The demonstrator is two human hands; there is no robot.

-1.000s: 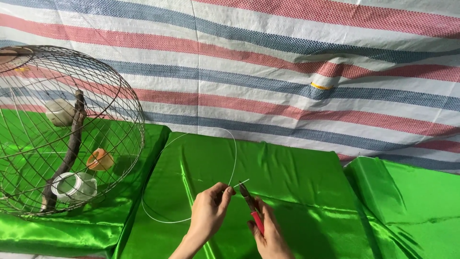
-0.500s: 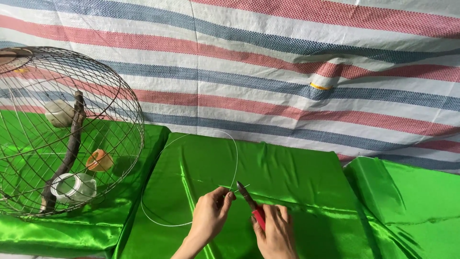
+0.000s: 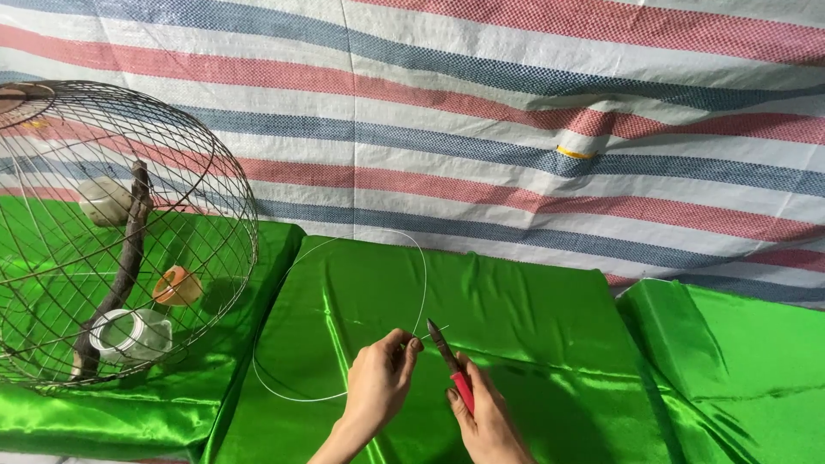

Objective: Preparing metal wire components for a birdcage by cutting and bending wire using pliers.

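Looking down from the head view, with the wire hoop as the landmark:

Wire hoop: a thin pale wire hoop [image 3: 424, 283] bent into a large loop, lying on the middle green satin cushion [image 3: 533, 344], its far arc reaching toward the striped tarp.

Left hand: the left hand [image 3: 378, 387] sits at the hoop's near right edge, thumb and forefinger pinched together on the wire where its end crosses.

Right hand: the right hand [image 3: 485, 417] is just right of the hoop, fingers wrapped shut around the red handles of the pliers [image 3: 447, 354]; the dark nose points up toward the wire end, just beside it. Whether the tips touch the wire, I cannot tell.

Cage: a domed wire cage [image 3: 215, 189] stands left of the hoop on another green cushion, with a branch perch [image 3: 129, 249], an orange cup [image 3: 176, 286] and a white jar [image 3: 129, 335] inside.

Backdrop: a striped tarp [image 3: 516, 129] in red, blue and white hangs beyond the hoop.
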